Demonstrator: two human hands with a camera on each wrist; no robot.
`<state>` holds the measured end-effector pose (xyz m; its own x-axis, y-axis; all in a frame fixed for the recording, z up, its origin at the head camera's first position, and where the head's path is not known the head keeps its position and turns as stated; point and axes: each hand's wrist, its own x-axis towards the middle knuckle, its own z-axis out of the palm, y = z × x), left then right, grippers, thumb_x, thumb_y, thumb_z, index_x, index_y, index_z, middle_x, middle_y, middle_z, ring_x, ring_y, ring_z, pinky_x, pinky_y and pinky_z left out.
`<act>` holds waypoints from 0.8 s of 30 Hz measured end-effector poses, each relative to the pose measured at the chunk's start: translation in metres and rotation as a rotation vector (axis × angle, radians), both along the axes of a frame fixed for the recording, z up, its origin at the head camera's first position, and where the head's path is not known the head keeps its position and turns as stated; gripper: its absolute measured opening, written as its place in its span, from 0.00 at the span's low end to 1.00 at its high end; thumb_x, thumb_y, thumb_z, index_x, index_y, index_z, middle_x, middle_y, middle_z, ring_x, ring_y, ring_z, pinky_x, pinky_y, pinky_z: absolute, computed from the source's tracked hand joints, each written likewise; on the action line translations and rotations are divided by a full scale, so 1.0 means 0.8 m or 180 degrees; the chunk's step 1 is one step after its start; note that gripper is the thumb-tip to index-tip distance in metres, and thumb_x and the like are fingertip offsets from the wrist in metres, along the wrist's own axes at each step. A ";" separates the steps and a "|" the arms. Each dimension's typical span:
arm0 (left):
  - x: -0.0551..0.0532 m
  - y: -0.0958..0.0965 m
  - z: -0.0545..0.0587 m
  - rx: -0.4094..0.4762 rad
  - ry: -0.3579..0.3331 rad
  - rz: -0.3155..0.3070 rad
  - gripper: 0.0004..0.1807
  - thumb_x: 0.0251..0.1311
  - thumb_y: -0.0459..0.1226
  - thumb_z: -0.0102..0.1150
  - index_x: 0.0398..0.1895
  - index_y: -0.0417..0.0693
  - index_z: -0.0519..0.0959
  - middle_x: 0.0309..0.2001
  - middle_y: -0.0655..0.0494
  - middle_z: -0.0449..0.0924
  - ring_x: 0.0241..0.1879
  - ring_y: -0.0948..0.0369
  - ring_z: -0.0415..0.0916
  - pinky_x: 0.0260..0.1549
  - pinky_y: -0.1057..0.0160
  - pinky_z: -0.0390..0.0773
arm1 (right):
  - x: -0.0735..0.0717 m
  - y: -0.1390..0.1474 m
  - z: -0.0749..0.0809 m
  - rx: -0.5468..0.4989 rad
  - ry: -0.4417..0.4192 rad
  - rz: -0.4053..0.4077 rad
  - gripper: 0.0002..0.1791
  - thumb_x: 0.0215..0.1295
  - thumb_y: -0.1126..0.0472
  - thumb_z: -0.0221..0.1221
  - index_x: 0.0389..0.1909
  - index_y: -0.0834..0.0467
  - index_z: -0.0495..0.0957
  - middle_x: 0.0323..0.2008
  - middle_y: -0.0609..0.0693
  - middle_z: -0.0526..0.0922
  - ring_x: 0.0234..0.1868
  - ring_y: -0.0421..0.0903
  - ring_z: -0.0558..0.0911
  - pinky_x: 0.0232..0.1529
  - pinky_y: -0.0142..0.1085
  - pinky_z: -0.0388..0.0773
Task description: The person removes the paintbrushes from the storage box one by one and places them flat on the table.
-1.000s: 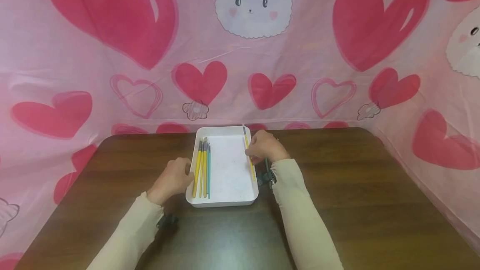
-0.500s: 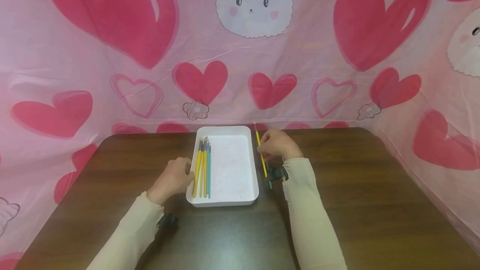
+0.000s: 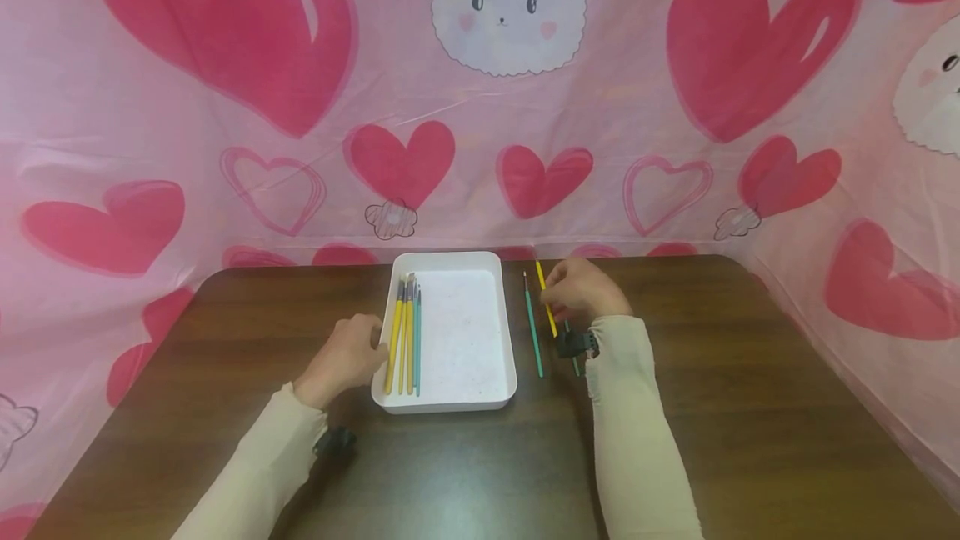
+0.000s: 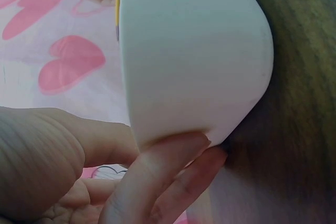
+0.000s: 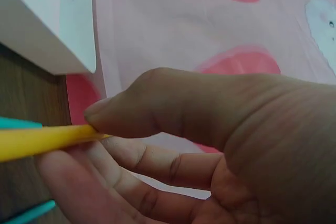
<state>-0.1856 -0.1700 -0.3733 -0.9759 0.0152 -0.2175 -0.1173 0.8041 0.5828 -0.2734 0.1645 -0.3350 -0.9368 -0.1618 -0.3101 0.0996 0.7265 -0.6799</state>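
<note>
A white tray [image 3: 465, 340] holds several yellow and teal paintbrushes [image 3: 407, 340] lying side by side along its left wall. My left hand [image 3: 347, 357] grips the tray's left side; in the left wrist view its fingers [image 4: 173, 153] press on the outer wall, with the thumb over at the rim. To the right of the tray, my right hand [image 3: 581, 288] pinches a yellow paintbrush [image 3: 547, 298] between thumb and fingers, bristles pointing away. That handle [image 5: 47, 137] shows close up in the right wrist view. The left hand's thumb tip is hidden in that wrist view.
A teal paintbrush [image 3: 533, 327] lies on the brown table [image 3: 712, 373] just right of the tray. Another teal handle [image 3: 576, 363] shows partly beneath my right wrist. A pink cloth [image 3: 480, 107] with hearts stands behind the table.
My right hand has carried the yellow paintbrush from above the tray's right edge out to the right, past the teal brush on the table. The left hand and tray have stayed put.
</note>
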 end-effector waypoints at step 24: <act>-0.001 0.000 -0.001 -0.0002 -0.0009 0.0010 0.22 0.66 0.35 0.63 0.60 0.34 0.75 0.41 0.46 0.82 0.34 0.56 0.79 0.31 0.60 0.82 | 0.001 0.057 -0.016 0.0145 -0.0032 -0.0210 0.07 0.62 0.65 0.61 0.39 0.65 0.79 0.35 0.56 0.83 0.34 0.51 0.87 0.39 0.43 0.84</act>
